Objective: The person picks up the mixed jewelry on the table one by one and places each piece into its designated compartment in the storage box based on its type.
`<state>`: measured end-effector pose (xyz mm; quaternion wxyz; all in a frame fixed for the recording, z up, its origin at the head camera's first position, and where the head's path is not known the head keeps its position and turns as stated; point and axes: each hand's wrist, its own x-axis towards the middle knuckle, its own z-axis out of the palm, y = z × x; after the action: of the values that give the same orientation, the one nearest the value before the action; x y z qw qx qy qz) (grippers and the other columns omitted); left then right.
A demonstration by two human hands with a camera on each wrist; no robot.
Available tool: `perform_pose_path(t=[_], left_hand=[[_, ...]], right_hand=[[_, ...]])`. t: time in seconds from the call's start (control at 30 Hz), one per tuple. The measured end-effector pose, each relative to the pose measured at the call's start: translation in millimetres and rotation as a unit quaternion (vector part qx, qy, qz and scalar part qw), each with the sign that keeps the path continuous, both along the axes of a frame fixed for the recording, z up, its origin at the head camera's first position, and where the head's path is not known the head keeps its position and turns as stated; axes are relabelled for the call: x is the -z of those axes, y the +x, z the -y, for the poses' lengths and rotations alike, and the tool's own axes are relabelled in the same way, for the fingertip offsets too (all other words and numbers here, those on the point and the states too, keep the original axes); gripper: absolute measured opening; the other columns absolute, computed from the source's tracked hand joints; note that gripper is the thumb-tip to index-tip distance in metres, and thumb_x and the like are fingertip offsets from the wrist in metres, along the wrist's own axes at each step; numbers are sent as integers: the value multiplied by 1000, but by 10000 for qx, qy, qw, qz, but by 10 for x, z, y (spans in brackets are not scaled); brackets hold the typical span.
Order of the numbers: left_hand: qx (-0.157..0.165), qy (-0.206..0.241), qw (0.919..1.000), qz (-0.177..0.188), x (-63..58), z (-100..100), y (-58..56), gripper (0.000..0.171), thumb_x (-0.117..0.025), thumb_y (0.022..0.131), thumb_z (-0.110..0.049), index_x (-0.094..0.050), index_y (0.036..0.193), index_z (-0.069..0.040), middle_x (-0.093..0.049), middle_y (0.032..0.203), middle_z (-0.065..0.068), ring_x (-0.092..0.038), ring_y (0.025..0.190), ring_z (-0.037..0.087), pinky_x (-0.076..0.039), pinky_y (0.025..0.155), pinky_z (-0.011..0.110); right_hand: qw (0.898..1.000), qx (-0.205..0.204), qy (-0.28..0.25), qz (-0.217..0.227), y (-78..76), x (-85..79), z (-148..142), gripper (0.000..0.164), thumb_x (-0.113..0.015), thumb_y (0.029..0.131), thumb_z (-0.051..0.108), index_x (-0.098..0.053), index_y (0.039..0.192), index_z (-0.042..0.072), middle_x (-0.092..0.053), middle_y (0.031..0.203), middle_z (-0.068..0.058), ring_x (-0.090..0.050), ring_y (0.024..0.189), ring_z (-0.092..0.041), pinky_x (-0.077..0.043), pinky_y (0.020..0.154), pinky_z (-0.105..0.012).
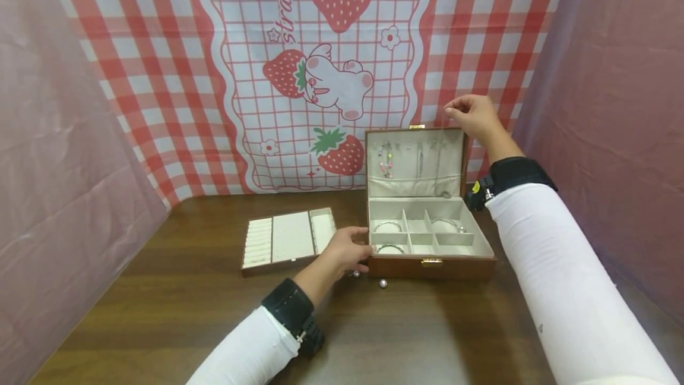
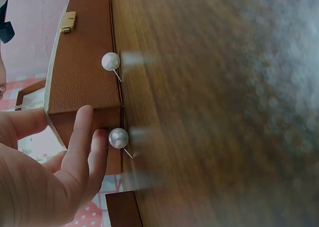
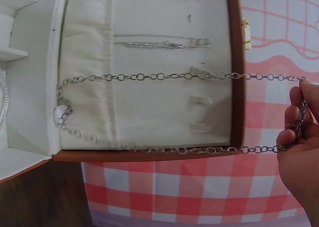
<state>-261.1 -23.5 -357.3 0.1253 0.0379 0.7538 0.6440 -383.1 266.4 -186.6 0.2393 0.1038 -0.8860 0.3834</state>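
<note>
My right hand (image 1: 474, 119), raised above the right end of the lid, holds a silver chain necklace (image 3: 159, 77) looped over its fingers. The chain hangs in front of the lid's pale lining, its lower end by the gathered pocket (image 3: 84, 95). My left hand (image 1: 346, 249) rests its extended fingers against the front left corner of the open brown jewelry box (image 1: 459, 267). Bracelets, one of them a silver bracelet (image 1: 390, 249), lie in the box's compartments. Close to the left fingers, two pearl stud earrings stand on the table: one pearl earring (image 2: 118, 138) and another pearl earring (image 2: 110, 61).
Left of the box lies a separate jewelry tray (image 1: 291, 236) with ring slots. Inside the lid hang a colourful beaded bracelet (image 1: 386, 162) and a thin silver chain (image 1: 420, 159). A strawberry-print cloth (image 1: 342, 76) backs the wooden table (image 1: 176, 290).
</note>
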Motion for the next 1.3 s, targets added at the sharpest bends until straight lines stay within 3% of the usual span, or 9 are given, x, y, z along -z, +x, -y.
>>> perform_pose_path(t=[0.23, 0.5, 0.8, 1.1, 1.3], left_hand=[[-68, 61, 10000, 16, 10, -3, -1, 57, -67, 86, 6, -47, 140, 2, -50, 131, 34, -65, 92, 33, -61, 65, 38], [-71, 61, 10000, 15, -12, 7, 1, 57, -67, 86, 5, -47, 140, 2, -54, 123, 29, -64, 89, 31, -61, 65, 38], [-105, 52, 9999, 3, 2, -3, 15, 56, -67, 86, 6, -49, 139, 2, -53, 125, 30, -64, 90, 32, -61, 64, 37], [-172, 65, 9998, -21, -2, -12, 28, 56, -67, 85, 6, -49, 138, 2, -50, 129, 33, -64, 91, 34, -61, 64, 38], [-174, 65, 9998, 25, -3, -6, 9, 57, -67, 85, 6, -49, 138, 1, -50, 130, 32, -64, 92, 33, -61, 63, 37]], right_hand=[[9992, 26, 384, 79, -25, 157, 4, 24, -59, 98, 17, -66, 103, -5, -60, 86, -11, -47, 76, -18, -39, 59, -26], [9969, 322, 697, -158, -37, 254, 17, 21, -60, 95, 12, -67, 99, -7, -61, 87, -22, -52, 78, -29, -42, 63, -34], [9933, 686, 866, -330, -85, 404, 69, 22, -61, 93, 8, -70, 99, -11, -66, 100, -30, -60, 94, -42, -50, 79, -53], [9834, 1240, 1257, -422, -135, 482, 142, 21, -60, 92, 6, -71, 99, -10, -67, 106, -26, -59, 101, -44, -48, 87, -55], [9784, 1360, 1488, -448, -156, 513, 159, 19, -59, 92, 5, -71, 97, -9, -68, 102, -26, -59, 100, -45, -47, 88, -56]])
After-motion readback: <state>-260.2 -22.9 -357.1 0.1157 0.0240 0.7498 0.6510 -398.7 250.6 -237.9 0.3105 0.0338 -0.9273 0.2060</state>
